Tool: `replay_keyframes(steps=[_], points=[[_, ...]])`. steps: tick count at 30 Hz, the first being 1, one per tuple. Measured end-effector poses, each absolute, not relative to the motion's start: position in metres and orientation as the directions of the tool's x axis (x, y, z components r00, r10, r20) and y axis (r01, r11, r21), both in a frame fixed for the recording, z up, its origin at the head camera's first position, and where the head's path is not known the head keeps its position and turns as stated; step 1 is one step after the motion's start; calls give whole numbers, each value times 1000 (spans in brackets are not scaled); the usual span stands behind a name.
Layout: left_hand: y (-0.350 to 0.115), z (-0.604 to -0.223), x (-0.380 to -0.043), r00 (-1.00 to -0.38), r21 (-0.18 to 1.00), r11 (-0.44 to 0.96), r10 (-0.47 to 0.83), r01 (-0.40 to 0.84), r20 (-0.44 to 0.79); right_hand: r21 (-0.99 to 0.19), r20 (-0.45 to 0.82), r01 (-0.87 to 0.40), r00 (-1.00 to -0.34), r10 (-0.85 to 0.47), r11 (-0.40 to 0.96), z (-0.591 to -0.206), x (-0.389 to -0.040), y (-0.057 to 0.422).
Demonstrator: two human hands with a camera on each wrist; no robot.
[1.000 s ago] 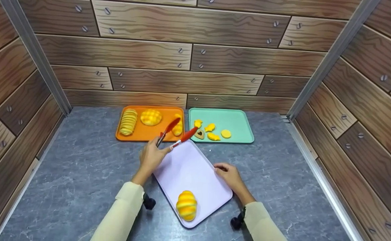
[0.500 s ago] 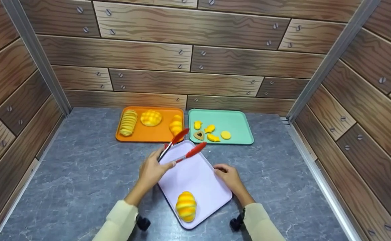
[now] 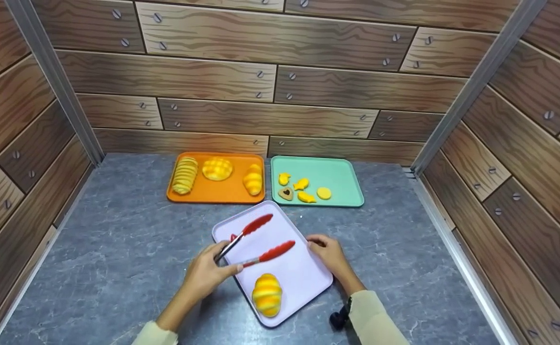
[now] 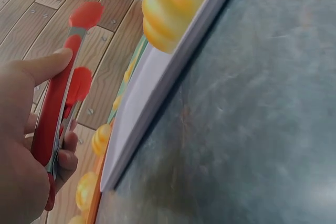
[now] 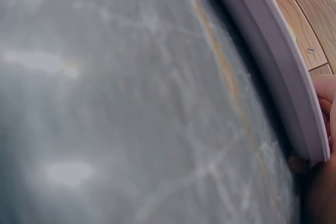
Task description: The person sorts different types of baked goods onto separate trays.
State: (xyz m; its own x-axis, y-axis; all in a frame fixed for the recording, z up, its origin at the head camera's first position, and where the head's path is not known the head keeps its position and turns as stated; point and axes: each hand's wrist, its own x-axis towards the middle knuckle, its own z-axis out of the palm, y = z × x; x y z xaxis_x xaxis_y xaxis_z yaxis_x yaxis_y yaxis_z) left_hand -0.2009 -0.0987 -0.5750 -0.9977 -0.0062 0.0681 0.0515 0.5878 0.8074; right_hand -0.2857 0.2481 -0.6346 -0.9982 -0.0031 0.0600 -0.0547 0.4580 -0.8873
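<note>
My left hand (image 3: 204,272) grips a pair of red-tipped tongs (image 3: 276,251), whose arms are spread apart over the lavender tray (image 3: 300,282). Nothing is between the tips. In the left wrist view the thumb lies along one red handle of the tongs (image 4: 56,95), with the fingers curled round the other side. A yellow-orange toy bread roll (image 3: 267,294) lies at the near end of that tray, just below the tongs. At the tray's right edge, my right hand (image 3: 329,255) holds the rim; the right wrist view shows its fingers against the rim (image 5: 294,93).
Behind stands an orange tray (image 3: 217,191) with a long ridged bread (image 3: 185,176), a round bun (image 3: 217,169) and a croissant-like bread (image 3: 253,179). Beside it, a mint-green tray (image 3: 332,172) bears several small cookies, one heart-shaped (image 3: 286,193). Wood-patterned walls enclose the grey table.
My left hand has drawn the tongs back toward me, from above the gap between the rear trays to above the lavender tray. The right hand and the bread roll have stayed put.
</note>
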Motion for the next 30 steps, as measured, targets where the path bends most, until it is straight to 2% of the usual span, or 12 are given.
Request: replay_keyframes(steps=[18, 25, 30], points=[[-127, -584, -148, -976, 768, 618, 213, 166, 39, -894, 53, -55, -998, -16, 445, -632, -288, 248], [-135, -586, -142, -973, 736, 650, 227, 189, 48, -902, 59, -57, -998, -7, 428, -633, -289, 249], [-139, -588, -138, -972, 734, 662, 236, 149, -16, -902, 63, -60, -998, -8, 428, -635, -286, 248]])
